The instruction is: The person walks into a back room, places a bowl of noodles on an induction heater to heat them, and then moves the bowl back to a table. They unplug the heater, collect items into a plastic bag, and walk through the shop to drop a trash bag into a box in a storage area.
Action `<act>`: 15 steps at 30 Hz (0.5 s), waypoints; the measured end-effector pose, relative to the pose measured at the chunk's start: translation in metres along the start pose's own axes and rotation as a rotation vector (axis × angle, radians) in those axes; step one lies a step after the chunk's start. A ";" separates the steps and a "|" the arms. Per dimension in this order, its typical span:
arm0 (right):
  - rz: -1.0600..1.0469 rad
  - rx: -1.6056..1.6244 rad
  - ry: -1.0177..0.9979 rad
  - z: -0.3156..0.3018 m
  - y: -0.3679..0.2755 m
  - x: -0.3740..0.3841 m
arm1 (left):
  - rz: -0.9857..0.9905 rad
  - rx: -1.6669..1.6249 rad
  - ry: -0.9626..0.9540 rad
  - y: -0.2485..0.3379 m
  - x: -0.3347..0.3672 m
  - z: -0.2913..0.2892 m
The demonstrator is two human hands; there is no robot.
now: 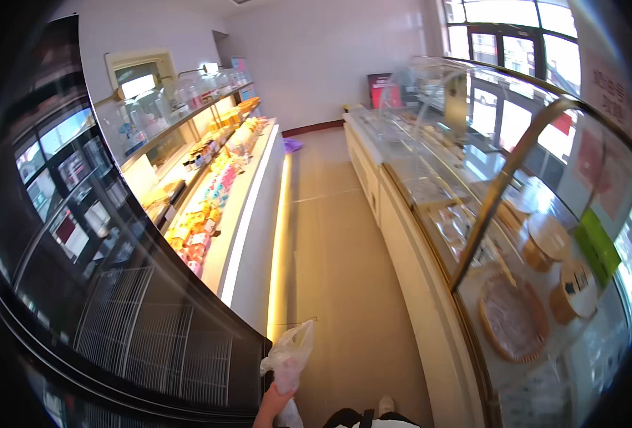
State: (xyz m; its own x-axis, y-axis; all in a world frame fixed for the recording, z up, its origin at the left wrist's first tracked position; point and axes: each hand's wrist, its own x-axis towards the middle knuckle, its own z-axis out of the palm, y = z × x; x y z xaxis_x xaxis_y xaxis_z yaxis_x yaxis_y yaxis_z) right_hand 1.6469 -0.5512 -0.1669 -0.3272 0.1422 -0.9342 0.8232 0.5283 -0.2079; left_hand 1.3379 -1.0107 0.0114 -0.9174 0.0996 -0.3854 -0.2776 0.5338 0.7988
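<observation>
My left hand (pixel 276 404) comes in at the lower edge, its fingers closed round a thin, whitish see-through plastic bag (pixel 292 354). The bag's loose upper part stands up above my fist, and a bit of it shows below the hand. Something pinkish seems to be inside, too blurred to name. Hand and bag are close beside the corner of a black-framed glass display fridge (pixel 180 285). My right hand is out of sight.
A lit shelf unit (pixel 248 214) with packaged goods lines the left. Along the right runs a glass-topped counter (pixel 466 342) with a woven basket (pixel 513 317) and round wooden-looking containers. A tiled aisle floor (pixel 337 264) lies between, with a purple item (pixel 292 145) near its far end.
</observation>
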 end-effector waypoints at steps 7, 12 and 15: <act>-0.316 -0.132 0.245 -0.255 -0.270 0.049 | -0.195 0.085 0.534 0.049 0.074 -0.018; -0.426 -0.179 0.312 -0.353 -0.389 0.082 | -0.041 0.086 0.684 0.072 0.203 -0.017; -0.344 -0.210 0.140 -0.388 -0.375 0.164 | -0.202 -0.078 0.647 0.153 0.293 -0.029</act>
State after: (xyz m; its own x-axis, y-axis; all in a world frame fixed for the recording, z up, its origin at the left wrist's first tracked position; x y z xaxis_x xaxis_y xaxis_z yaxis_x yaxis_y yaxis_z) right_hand 1.1041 -0.4008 -0.1296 -0.6384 0.0322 -0.7691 0.5472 0.7216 -0.4240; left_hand 1.0180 -0.9246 0.0341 -0.8246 -0.5305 -0.1963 -0.4590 0.4248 0.7803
